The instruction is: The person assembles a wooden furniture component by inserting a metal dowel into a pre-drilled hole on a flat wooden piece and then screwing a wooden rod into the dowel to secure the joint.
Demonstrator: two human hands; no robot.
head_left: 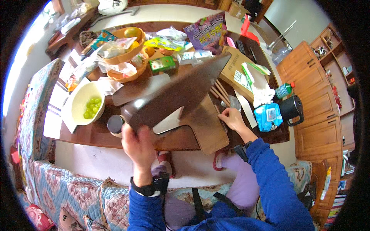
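Observation:
My left hand (138, 148), partly blurred, grips the lower left corner of a large dark brown flat panel (173, 92). The panel is raised and tilted over the table, its far end pointing to the upper right. Under it lies a lighter brown flat piece (210, 133) with rounded corners, near the table's front edge. A white flat thing (168, 121) shows partly between the two. My right hand (233, 119) is closed in a pinch at the right edge of the brown piece; what its fingertips hold is hidden. Several thin brown sticks (220, 91) lie just beyond it.
A cream bowl of green grapes (92, 107) and a dark-lidded jar (115, 124) stand left. Fruit baskets (123, 57) and a purple bag (208, 32) are farther back. A cardboard box (237, 69), blue pack (268, 117) and black jug (291, 109) stand right.

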